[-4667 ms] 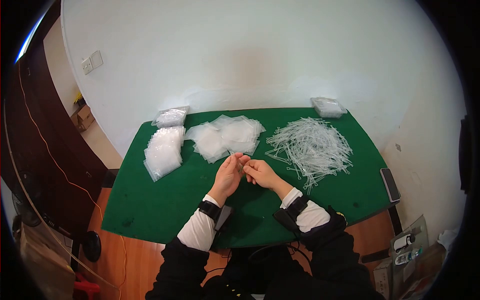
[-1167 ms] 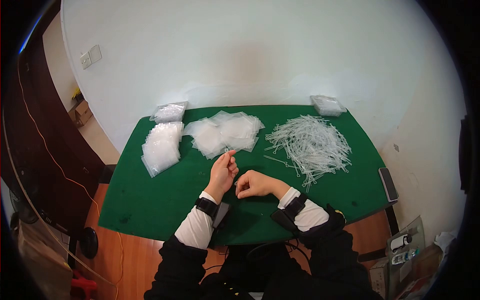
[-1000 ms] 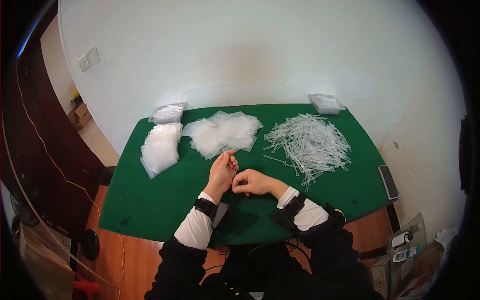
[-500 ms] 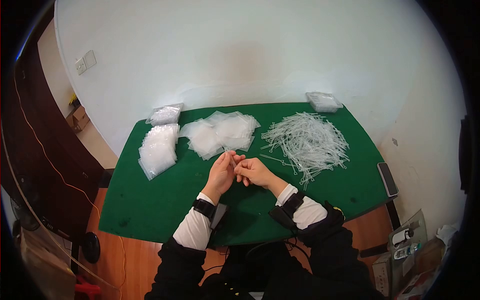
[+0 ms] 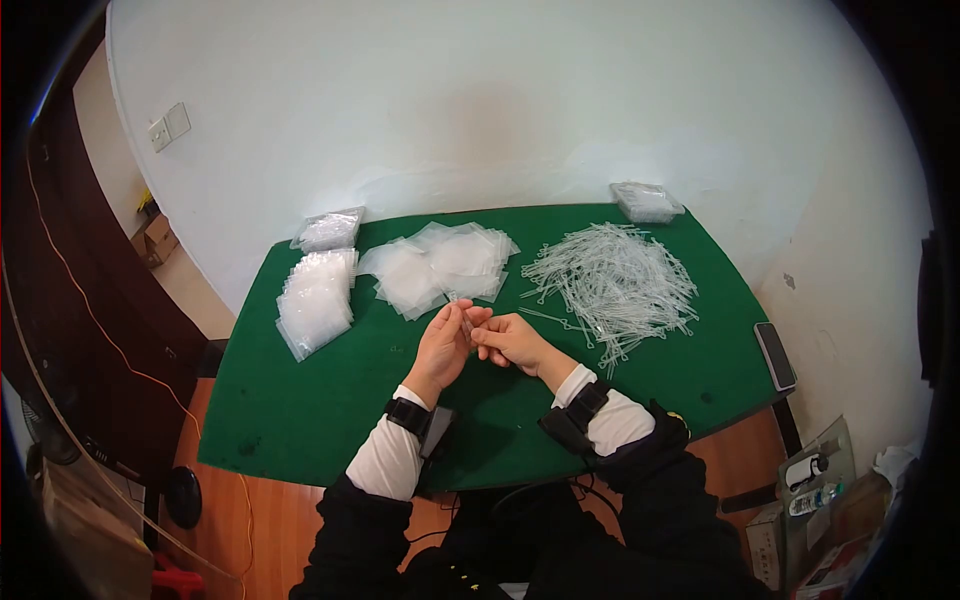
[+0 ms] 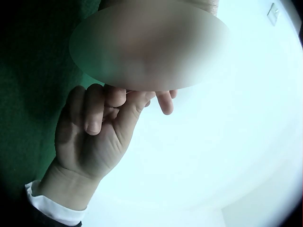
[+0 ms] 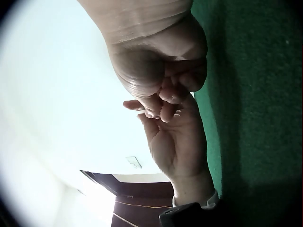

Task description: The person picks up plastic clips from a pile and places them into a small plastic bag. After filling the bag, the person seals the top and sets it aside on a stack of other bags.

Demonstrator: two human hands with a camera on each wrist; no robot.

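Observation:
My left hand [image 5: 440, 348], palm turned up, holds thin clear plastic looped sticks [image 5: 465, 322] between thumb and fingers. My right hand [image 5: 512, 342] meets it from the right and pinches at the same sticks; how many there are I cannot tell. In the right wrist view, the right thumb and fingertips press together right against the fingers of the left hand [image 7: 177, 146], with a pale sliver of plastic between. The left wrist view shows the right hand [image 6: 94, 137] with curled fingers; a blurred patch hides most of the left. Nearest beyond the hands lie flat clear plastic bags [image 5: 440, 265].
To the right on the green table [image 5: 330, 420] spreads a heap of clear looped sticks [image 5: 620, 285]. Fanned small bags [image 5: 318, 300] lie at left, with a bundled pack [image 5: 332, 230] behind. Another pack [image 5: 647, 202] stands back right. A phone [image 5: 774, 356] rests at the right edge.
About a second ago the right hand was lower, below the left palm; it has moved up to the left fingertips and pinches there. Over the last half second both hands barely move.

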